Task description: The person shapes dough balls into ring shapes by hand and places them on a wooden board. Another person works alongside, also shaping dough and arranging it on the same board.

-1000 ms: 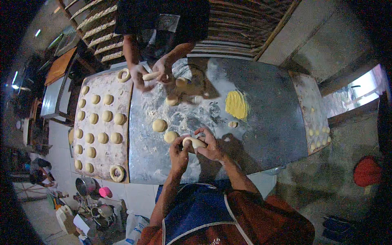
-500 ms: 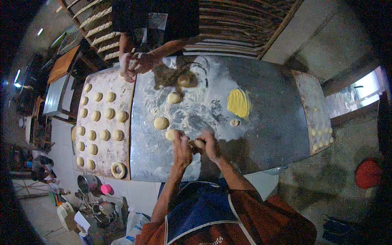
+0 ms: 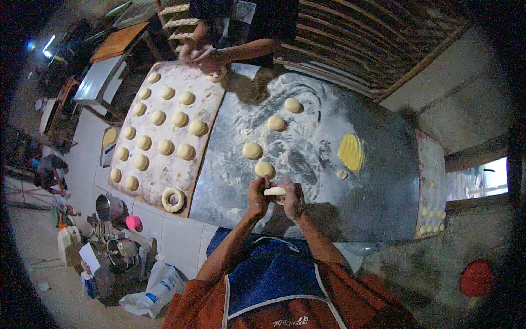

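Between my left hand [image 3: 257,196] and my right hand [image 3: 293,199] is a pale piece of dough [image 3: 274,191], pinched from both sides and held above the table's front. It shows nearly edge-on, so I cannot tell whether it has a hole. The fingers of both hands are curled around it. Just beyond my left hand lies a dough ball [image 3: 264,169]. Farther off on the floured metal table [image 3: 378,203] sit a second ball [image 3: 252,151], a third [image 3: 276,123] and another [image 3: 293,105].
On the left, a wooden board [image 3: 159,180] bears rows of dough balls and a dough ring [image 3: 173,200] at its near corner. Across the table, a co-worker's hands [image 3: 205,57] are over the board's far end. A yellow smear [image 3: 350,152] and a small dough scrap [image 3: 342,174] lie right.
My view has swung, shifting the scene rightward and tilting it. The dough in my hands has come up into plainer sight. The co-worker's hands are now over the board's far corner.
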`<state>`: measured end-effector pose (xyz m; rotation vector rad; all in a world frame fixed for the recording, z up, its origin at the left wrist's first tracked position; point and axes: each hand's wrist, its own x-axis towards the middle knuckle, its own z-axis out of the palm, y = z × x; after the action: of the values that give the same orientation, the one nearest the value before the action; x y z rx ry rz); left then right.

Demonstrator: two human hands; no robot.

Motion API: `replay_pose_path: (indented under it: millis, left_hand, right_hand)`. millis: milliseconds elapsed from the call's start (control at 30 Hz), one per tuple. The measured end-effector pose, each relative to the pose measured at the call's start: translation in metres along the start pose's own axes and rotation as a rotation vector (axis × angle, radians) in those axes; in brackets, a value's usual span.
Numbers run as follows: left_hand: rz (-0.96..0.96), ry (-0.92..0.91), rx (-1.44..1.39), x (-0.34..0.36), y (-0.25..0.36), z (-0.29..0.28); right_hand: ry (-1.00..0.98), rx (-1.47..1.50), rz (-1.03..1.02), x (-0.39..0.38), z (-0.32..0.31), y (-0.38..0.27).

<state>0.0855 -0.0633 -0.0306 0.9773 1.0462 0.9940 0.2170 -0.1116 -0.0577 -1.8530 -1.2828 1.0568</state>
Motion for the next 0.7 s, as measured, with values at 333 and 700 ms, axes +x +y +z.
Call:
replay_pose_path:
  millis: [333,700]
  left_hand:
    - [0.054,-0.060,-0.245,0.003,0.014,-0.048]
    - [0.623,0.034,0.745,0.007,0.033,-0.087]
  right_hand:
    - [0.088,-0.095,-0.268,-0.006,0.034,-0.044]
    - [-0.067,0.107,-0.451,-0.004,0.052,-0.100]
